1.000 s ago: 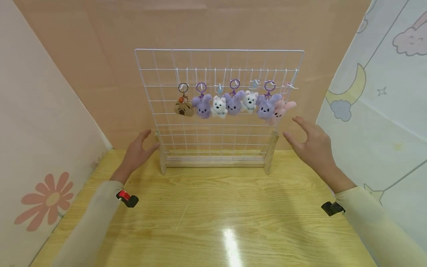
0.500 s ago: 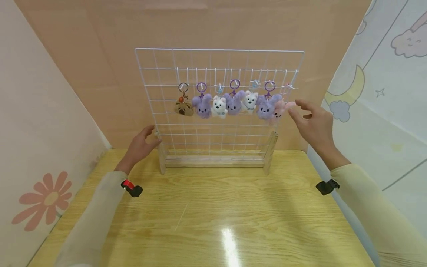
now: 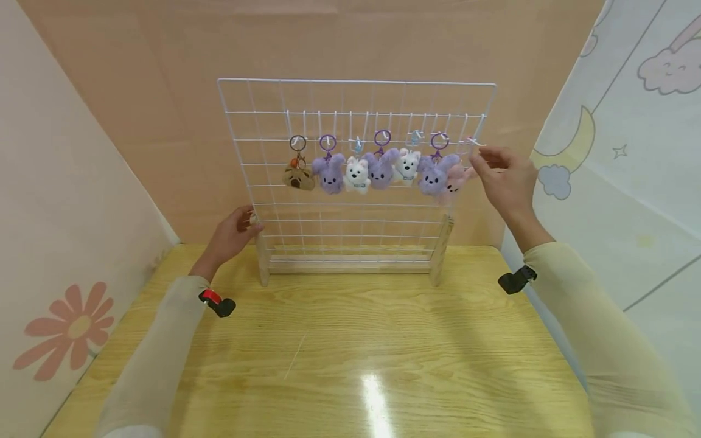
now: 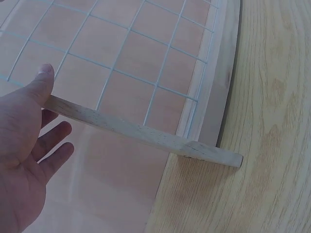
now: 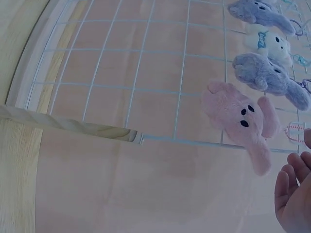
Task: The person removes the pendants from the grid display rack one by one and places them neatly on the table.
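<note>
A white wire grid rack (image 3: 350, 213) stands on wooden feet, with a row of plush keychains on its hooks. My left hand (image 3: 230, 237) grips the top of the rack's left wooden upright (image 4: 121, 127), thumb in front and fingers behind. At the right end hangs a pink rabbit keychain (image 5: 238, 114), its pink-and-white strap (image 5: 295, 132) up on a hook. My right hand (image 3: 506, 179) is bent beside that strap, thumb and fingertips a little apart. Several purple rabbit (image 3: 434, 176) and white dog keychains (image 3: 357, 175) hang further left, then a brown plush keychain (image 3: 299, 176).
The rack stands at the back of a wooden table (image 3: 339, 340), close to a peach backdrop (image 3: 350, 36). Pale patterned panels (image 3: 646, 182) flank the table on both sides. Neighbouring plushes hang closely packed, some overlapping in the head view.
My right hand has risen and moved left, past the pink rabbit's ear to its strap and hook. My left hand has moved right and taken hold of the left upright.
</note>
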